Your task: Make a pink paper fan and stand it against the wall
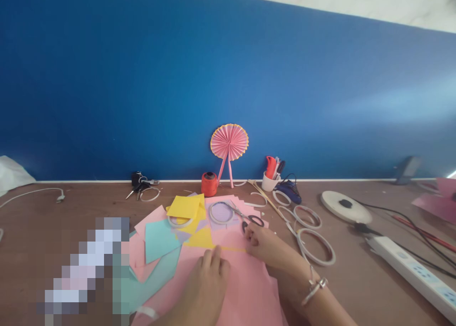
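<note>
A large pink sheet of paper [245, 283] lies before me, with a narrow yellow strip [233, 249] along its far edge. My left hand [210, 274] rests on this sheet, fingers stretched toward the strip. Curled fingers close my right hand [258, 238] at the strip's right end; whatever is in them is hidden. Just beyond it lie open scissors [245, 214] with dark handles. Around them are a white tape ring [221, 213] on a lilac square, yellow sheets [185, 207] and turquoise sheets [160, 240].
A pink pleated paper fan [229, 142] leans on the blue partition [142, 79] beside a red container [209, 184]. A white cup [270, 181] holds pens and a red tool. To the right are tape rings [316, 246], a white disc [331, 205] and a power strip [413, 269]. Keys [138, 186] lie left.
</note>
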The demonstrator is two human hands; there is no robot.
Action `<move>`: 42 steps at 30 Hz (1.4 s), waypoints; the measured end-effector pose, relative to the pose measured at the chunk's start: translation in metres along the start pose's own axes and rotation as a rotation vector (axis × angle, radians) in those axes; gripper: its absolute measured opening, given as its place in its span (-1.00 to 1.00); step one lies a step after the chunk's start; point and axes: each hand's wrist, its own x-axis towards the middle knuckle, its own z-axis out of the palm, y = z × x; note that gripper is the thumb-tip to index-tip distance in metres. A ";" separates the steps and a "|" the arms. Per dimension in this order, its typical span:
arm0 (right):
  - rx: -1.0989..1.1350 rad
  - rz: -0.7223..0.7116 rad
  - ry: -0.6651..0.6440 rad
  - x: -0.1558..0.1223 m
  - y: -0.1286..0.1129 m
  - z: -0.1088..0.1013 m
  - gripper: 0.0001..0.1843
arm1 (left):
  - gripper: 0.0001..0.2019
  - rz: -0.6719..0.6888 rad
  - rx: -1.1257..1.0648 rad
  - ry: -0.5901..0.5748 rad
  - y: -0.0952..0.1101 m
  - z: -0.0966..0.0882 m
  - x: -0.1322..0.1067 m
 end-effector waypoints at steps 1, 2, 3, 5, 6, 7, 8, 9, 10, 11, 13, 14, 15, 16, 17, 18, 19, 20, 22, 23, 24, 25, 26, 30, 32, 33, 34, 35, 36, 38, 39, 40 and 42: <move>-0.003 -0.004 0.005 0.000 0.000 0.001 -0.68 | -0.70 0.002 0.004 -0.003 0.000 0.000 0.000; -0.009 -0.004 0.007 0.000 0.000 0.001 -0.69 | -0.70 0.003 0.008 -0.006 0.000 0.001 0.000; -0.020 0.001 0.010 0.000 -0.001 0.001 -0.69 | -0.70 0.002 0.010 -0.009 0.000 0.001 0.000; -0.048 0.022 0.015 0.000 -0.002 0.001 -0.70 | -0.69 -0.003 0.011 -0.015 0.000 0.001 0.000; -0.064 0.032 0.023 0.000 -0.002 0.000 -0.71 | -0.69 -0.003 0.011 -0.020 0.000 0.001 0.000; -0.081 0.039 0.035 -0.001 -0.002 -0.001 -0.71 | -0.69 -0.003 0.012 -0.024 0.000 0.000 0.000; -0.093 0.043 0.046 -0.001 -0.002 -0.002 -0.72 | -0.68 0.001 0.014 -0.028 0.000 0.000 0.000; -0.098 0.046 0.049 -0.001 -0.001 -0.004 -0.72 | -0.68 0.009 0.016 -0.029 0.000 0.000 0.000; -0.092 0.051 0.041 -0.001 0.000 -0.006 -0.72 | -0.68 0.016 0.019 -0.028 0.000 0.000 0.001; -0.077 0.059 0.024 0.000 0.001 -0.008 -0.73 | -0.68 0.020 0.020 -0.026 0.000 0.001 0.001; -0.041 0.083 -0.013 0.000 0.004 -0.012 -0.74 | -0.69 0.026 0.013 -0.021 0.000 0.002 0.000; -0.030 0.092 -0.022 0.000 0.005 -0.013 -0.75 | -0.70 0.027 0.005 -0.019 0.000 0.003 0.000; -0.026 0.097 -0.026 0.000 0.006 -0.015 -0.76 | -0.70 0.023 -0.004 -0.017 0.000 0.003 0.000; -0.021 0.100 -0.024 0.000 0.006 -0.015 -0.76 | -0.71 0.019 -0.014 -0.016 0.000 0.004 0.000; -0.014 0.097 -0.023 0.000 0.006 -0.016 -0.77 | -0.71 0.014 -0.025 -0.017 0.000 0.004 0.000; -0.002 0.094 -0.027 0.000 0.006 -0.015 -0.80 | -0.72 0.009 -0.032 -0.019 0.000 0.004 0.000; 0.010 0.092 -0.031 0.000 0.006 -0.015 -0.83 | -0.72 0.007 -0.036 -0.024 0.000 0.004 0.000; 0.018 0.089 -0.031 0.000 0.005 -0.014 -0.86 | -0.72 0.012 -0.040 -0.030 0.000 0.004 0.000; 0.005 0.087 -0.022 -0.001 0.004 -0.012 -0.89 | -0.71 0.025 -0.046 -0.038 0.001 0.004 -0.001; -0.015 0.090 -0.013 -0.001 0.003 -0.012 -0.90 | -0.71 0.029 -0.045 -0.038 0.001 0.004 -0.001; -0.037 0.092 0.003 -0.001 0.003 -0.011 -0.90 | -0.71 0.038 -0.043 -0.035 0.001 0.003 -0.001; -0.056 0.093 0.019 -0.001 0.002 -0.012 -0.90 | -0.71 0.051 -0.039 -0.029 0.001 0.003 -0.001; -0.068 0.092 0.028 -0.001 0.001 -0.012 -0.90 | -0.71 0.061 -0.033 -0.022 0.001 0.003 -0.001; -0.053 0.056 0.026 -0.003 -0.005 -0.012 -0.85 | -0.69 0.054 -0.020 -0.002 0.002 0.007 -0.002; -0.028 0.034 0.023 -0.005 -0.008 -0.011 -0.81 | -0.67 0.032 -0.029 0.009 0.002 0.011 -0.003; -0.009 0.027 0.022 -0.006 -0.009 -0.010 -0.80 | -0.66 0.028 -0.035 0.015 0.003 0.012 -0.003; 0.013 0.021 0.016 -0.007 -0.010 -0.009 -0.81 | -0.66 0.022 -0.039 0.022 0.003 0.013 -0.003; 0.035 0.014 0.008 -0.007 -0.010 -0.008 -0.83 | -0.67 0.009 -0.042 0.025 0.004 0.011 -0.004; 0.055 0.001 -0.002 -0.008 -0.009 -0.007 -0.85 | -0.70 -0.014 -0.040 0.025 0.004 0.009 -0.004; 0.076 -0.034 -0.017 -0.006 -0.007 -0.005 -0.86 | -0.77 -0.062 -0.031 0.013 0.004 0.001 -0.005; 0.079 -0.053 -0.015 -0.005 -0.006 -0.004 -0.85 | -0.78 -0.076 -0.025 0.005 0.004 -0.004 -0.005; 0.080 -0.074 -0.006 -0.004 -0.005 -0.003 -0.84 | -0.77 -0.077 -0.029 0.000 0.003 -0.008 -0.005; 0.075 -0.126 0.048 -0.002 -0.006 -0.002 -0.84 | -0.72 -0.093 -0.065 0.027 -0.003 -0.015 -0.003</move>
